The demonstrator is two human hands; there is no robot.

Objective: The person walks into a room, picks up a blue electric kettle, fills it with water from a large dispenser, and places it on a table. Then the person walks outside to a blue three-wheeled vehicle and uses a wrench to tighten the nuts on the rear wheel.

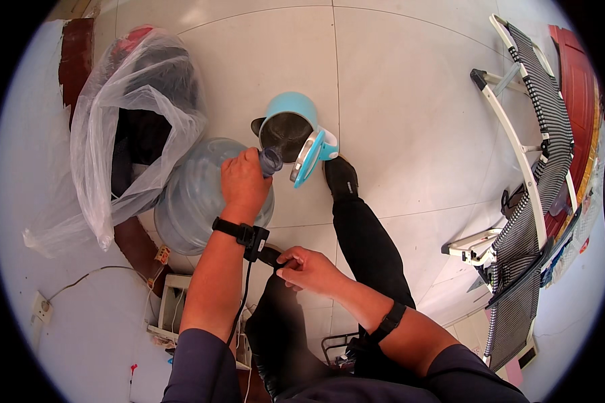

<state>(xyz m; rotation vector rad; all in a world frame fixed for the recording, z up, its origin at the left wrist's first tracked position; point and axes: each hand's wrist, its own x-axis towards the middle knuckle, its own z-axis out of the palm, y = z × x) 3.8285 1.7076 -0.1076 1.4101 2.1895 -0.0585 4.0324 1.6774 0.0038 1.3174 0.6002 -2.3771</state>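
My left hand [243,176] is closed around the neck of a large clear water jug [198,191], which leans over to the right. The jug's mouth [270,162] is at the near rim of a light blue electric kettle [294,106] on the floor. The kettle's metal inside shows, and its blue and white lid [309,161] stands open on the right side. Whether water is flowing I cannot tell. Over my left knee, my right hand [309,269] hangs with loosely bent fingers, a gap between thumb and forefinger and nothing visible in it.
Left of the jug stands a clear plastic bag [91,154] with dark contents. A folding lounger [541,134] with a checked cover takes up the right side. My shoe [341,178] is close to the kettle lid. Cables run from a wall socket [42,307] toward a white frame [173,305] at lower left.
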